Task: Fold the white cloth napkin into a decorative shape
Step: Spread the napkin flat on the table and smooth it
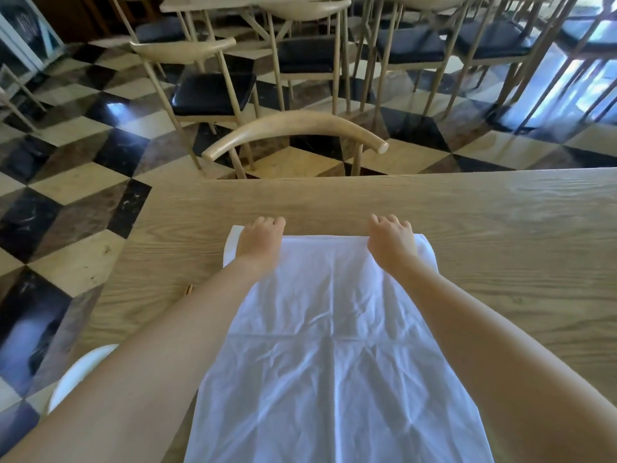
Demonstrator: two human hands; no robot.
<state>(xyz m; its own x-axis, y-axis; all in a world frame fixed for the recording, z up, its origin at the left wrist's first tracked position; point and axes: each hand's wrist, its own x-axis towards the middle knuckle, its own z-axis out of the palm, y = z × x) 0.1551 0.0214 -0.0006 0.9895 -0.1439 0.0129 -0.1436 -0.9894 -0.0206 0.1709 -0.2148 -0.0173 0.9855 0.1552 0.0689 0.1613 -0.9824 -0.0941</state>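
The white cloth napkin lies spread on the wooden table, creased, running from the near edge of the view to the middle of the table. My left hand rests on its far left corner with fingers curled over the far edge. At the far right corner my right hand does the same, fingers bent down on the cloth's edge. Both forearms stretch along the napkin's sides. The fingertips are hidden beyond the knuckles, so the grip itself is not visible.
A wooden chair is tucked at the table's far edge. More chairs with dark seats and tables stand behind on a checkered floor. A small wooden stick lies by my left forearm. A white round object sits low left.
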